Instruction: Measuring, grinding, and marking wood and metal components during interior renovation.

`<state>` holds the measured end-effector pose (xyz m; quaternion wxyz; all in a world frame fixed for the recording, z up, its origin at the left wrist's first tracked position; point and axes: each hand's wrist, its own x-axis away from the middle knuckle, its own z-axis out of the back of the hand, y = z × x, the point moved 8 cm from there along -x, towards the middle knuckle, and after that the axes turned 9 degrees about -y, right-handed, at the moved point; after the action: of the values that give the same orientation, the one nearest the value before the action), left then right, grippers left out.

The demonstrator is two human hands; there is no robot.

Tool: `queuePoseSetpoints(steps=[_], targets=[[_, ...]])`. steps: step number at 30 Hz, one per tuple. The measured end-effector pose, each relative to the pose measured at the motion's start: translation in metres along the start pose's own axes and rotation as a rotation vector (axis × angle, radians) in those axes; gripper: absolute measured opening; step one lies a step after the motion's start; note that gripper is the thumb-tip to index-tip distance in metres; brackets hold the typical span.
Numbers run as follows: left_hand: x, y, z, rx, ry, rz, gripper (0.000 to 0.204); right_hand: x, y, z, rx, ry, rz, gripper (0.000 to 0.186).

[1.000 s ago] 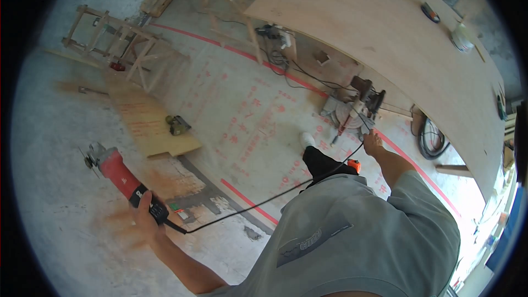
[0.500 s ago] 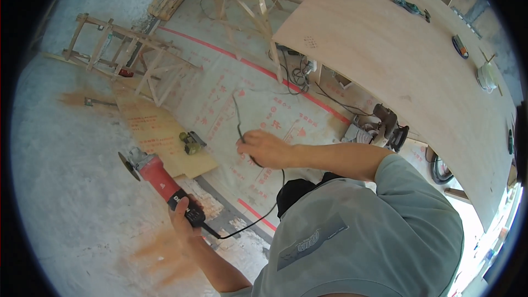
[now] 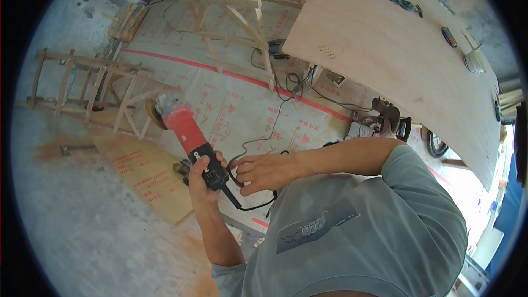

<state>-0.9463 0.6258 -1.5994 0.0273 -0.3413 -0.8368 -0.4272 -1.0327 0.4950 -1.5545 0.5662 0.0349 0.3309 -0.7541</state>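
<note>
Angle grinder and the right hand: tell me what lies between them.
In the head view, the black power cord loops from the rear of the angle grinder, held by the left hand, into the right hand; nothing else lies between.

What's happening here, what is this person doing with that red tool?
A person stands on a sheet-covered floor holding a red angle grinder up in front of them. The left hand is wrapped around its black handle, disc end pointing away. The right hand is at the black power cord just behind the handle, with a loop of it in the fingers. A big plywood tabletop with a few small tools stands to the right, and wooden frames lie to the left.
</note>
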Motion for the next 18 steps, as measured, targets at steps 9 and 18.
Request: queuePoseSetpoints(steps=[9,18], targets=[[-0.126,0.071,-0.018,-0.637,0.148,0.121,0.038,0.072,0.153,0.041,-0.657,0.264,-0.732,0.053],[-0.278,0.037,-0.095,-1.481,-0.08,0.103,0.042,0.122,0.26,0.067,-1.282,0.52,-0.827,0.061]])
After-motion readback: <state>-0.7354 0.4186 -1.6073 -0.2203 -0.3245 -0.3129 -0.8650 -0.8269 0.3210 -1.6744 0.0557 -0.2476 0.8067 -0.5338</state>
